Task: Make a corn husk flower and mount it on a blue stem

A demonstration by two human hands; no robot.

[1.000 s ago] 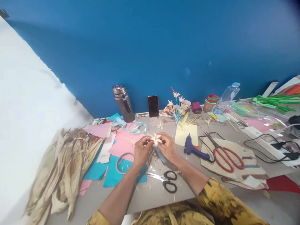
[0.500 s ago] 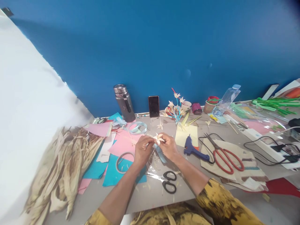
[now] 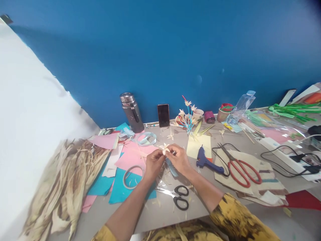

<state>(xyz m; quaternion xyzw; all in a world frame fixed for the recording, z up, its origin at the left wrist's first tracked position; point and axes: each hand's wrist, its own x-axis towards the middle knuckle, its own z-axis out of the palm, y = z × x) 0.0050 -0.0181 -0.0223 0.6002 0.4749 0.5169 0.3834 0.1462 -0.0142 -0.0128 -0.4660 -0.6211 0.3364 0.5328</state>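
Note:
A small cream flower (image 3: 164, 149) with pointed petals is pinched between my two hands over the middle of the table. My left hand (image 3: 154, 164) has its fingers closed at the flower's left side and base. From the right, my right hand (image 3: 179, 159) grips it with thumb and fingertips. The flower's underside is hidden by my fingers. A light blue ribbon strip (image 3: 171, 167) lies below my hands. Black-handled scissors (image 3: 181, 197) rest nearer to me, and a roll of tape (image 3: 124, 182) lies left of my left wrist.
Dried husks (image 3: 72, 180) cover the left side, beside pink paper (image 3: 131, 157). A flask (image 3: 132, 115), a phone (image 3: 164, 115) and a flower bunch (image 3: 188, 118) stand at the back. A glue gun (image 3: 207, 161), red-handled scissors (image 3: 243, 172) and a power strip (image 3: 276, 150) are on the right.
The flower and my fingertips have shifted slightly left, and the flower has turned a little. Both hands keep their hold. The whole view has moved slightly.

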